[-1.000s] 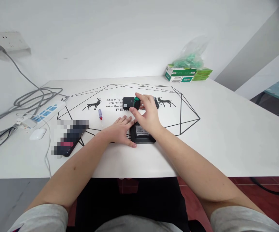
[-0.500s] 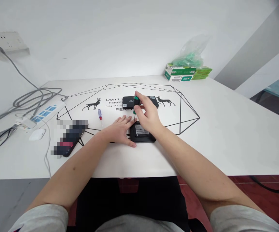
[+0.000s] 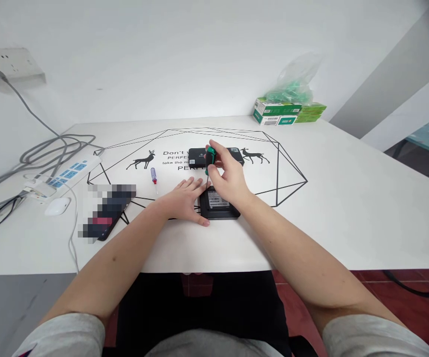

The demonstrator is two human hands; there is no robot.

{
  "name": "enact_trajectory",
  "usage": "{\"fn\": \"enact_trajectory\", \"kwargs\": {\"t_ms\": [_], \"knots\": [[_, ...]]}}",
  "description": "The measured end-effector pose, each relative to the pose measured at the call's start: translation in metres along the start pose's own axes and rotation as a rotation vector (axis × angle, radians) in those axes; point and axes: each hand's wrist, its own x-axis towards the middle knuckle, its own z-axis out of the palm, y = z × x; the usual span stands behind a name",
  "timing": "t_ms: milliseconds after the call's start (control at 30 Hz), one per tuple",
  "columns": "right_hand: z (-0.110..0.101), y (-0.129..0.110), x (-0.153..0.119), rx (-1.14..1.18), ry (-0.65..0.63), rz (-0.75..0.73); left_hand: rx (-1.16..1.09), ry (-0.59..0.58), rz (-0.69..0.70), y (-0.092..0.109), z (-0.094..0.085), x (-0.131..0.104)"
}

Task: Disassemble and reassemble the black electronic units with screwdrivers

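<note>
My right hand (image 3: 230, 174) grips a green-and-black screwdriver (image 3: 210, 157), held upright with its shaft pointing down at a flat black device (image 3: 220, 214). The shaft meets the device near its far left corner. A white printed label shows on the device's top; my right hand covers its far right part. My left hand (image 3: 187, 201) lies with fingers spread against the device's left edge, thumb at the near corner. Just beyond stands a black box (image 3: 197, 156), partly hidden behind the screwdriver and my right hand.
A small purple-handled screwdriver (image 3: 154, 176) lies left of my left hand. Farther left are a phone (image 3: 108, 213) with a blurred screen, a white mouse-like item (image 3: 57, 207), a power strip (image 3: 74, 173) and coiled cables. Green-and-white boxes (image 3: 277, 109) with a plastic bag stand by the wall.
The screwdriver's handle has turned slightly in my right hand, and the fingers have shifted a little. My left hand and the device stay in place.
</note>
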Motion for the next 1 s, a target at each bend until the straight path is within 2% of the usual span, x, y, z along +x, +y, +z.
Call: {"fn": "enact_trajectory", "kwargs": {"t_ms": [233,433,567,1000], "knots": [[-0.0004,0.0045,0.0018,-0.099,0.084,0.008,0.013,-0.008,-0.030,0.0023,-0.0008,-0.0001],[-0.0011,-0.0008,-0.0004,-0.006,0.031,-0.015,0.014,0.000,-0.016,0.0017,-0.0010,-0.0001],[-0.0016,0.0003,0.0002,-0.050,0.009,-0.027,0.006,0.007,0.003,-0.0011,0.0021,0.0017],[-0.0018,0.0010,0.0002,-0.057,0.071,-0.025,0.005,0.019,-0.013,-0.0025,0.0051,0.0033]]}}
